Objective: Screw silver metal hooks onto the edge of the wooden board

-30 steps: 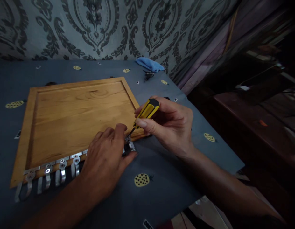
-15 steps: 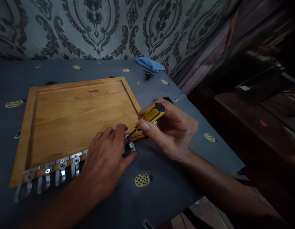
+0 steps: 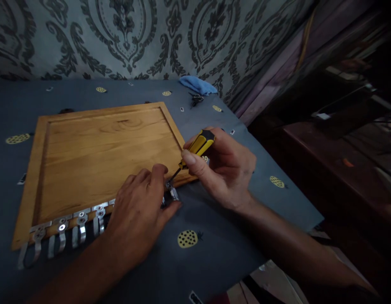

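Observation:
A wooden board [image 3: 97, 152] lies flat on a blue patterned cloth [image 3: 214, 236]. Along its near edge runs a row of several metal hooks [image 3: 60, 232] fixed with screws. My left hand [image 3: 138, 215] rests palm down over the board's near right corner, its fingers pinching a metal hook [image 3: 173, 193] there. My right hand [image 3: 225, 166] grips a yellow and black screwdriver [image 3: 197, 147], tilted down to the left. The screwdriver's tip sits on the screw of the hook at the corner.
A folded blue rag [image 3: 198, 84] and a bunch of dark keys [image 3: 195, 99] lie at the far end by the patterned wall. The table's right edge drops off to dark wooden furniture [image 3: 334, 143]. Small white tags are scattered on the cloth.
The screwdriver handle has rocked slightly in my right hand, tilting right and then back more upright, with its tip kept on the screw. My left hand has stayed put.

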The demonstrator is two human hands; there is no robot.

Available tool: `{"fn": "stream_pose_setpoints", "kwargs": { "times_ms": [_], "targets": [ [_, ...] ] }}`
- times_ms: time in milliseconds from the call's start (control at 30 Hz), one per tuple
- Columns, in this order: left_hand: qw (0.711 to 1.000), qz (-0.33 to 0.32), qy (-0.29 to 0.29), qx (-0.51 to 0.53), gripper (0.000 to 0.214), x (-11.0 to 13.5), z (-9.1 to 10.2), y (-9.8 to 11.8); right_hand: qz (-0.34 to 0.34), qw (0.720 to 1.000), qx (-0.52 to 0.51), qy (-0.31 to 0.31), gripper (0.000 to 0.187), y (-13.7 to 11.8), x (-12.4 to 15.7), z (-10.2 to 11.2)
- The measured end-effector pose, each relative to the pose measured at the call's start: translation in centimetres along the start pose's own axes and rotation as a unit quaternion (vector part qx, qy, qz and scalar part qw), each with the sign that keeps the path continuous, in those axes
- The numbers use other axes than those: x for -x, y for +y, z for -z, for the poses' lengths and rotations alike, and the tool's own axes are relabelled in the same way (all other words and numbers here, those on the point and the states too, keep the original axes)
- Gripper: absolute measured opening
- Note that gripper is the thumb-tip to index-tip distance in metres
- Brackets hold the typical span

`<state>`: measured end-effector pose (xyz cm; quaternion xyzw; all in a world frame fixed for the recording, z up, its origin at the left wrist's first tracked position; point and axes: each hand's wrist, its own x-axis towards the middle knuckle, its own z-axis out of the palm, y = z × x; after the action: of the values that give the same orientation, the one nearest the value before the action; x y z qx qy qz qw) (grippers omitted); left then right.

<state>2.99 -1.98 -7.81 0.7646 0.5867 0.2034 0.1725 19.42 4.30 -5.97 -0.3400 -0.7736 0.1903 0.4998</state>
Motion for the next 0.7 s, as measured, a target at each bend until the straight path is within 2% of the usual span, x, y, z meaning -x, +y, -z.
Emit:
{"fn": "stream_pose_setpoints", "kwargs": {
  "times_ms": [367,500,533,633,700],
  "targets": [
    [0.999,0.027,-0.024,0.002,0.04,-0.2,0.2,0.5,0.037,0.995,0.082,-0.052,0.017,-0.3,-0.5,0.4],
    [0.997,0.033,-0.048,0.05,0.035,-0.7,1.8,0.0,0.062,0.994,0.074,-0.06,0.017,-0.1,-0.5,0.5],
    [0.996,0.034,-0.029,0.08,0.032,-0.9,2.6,-0.1,0.066,0.993,0.072,-0.059,0.017,-0.1,-0.5,0.5],
    [0.984,0.008,0.1,0.149,0.027,-2.0,5.4,-0.1,0.08,0.993,0.057,-0.059,0.019,0.0,-0.6,0.4],
    [0.974,-0.034,0.138,0.179,0.022,-2.6,7.1,0.7,0.087,0.993,0.044,-0.059,0.023,0.1,-0.7,0.3]
  ]
}}
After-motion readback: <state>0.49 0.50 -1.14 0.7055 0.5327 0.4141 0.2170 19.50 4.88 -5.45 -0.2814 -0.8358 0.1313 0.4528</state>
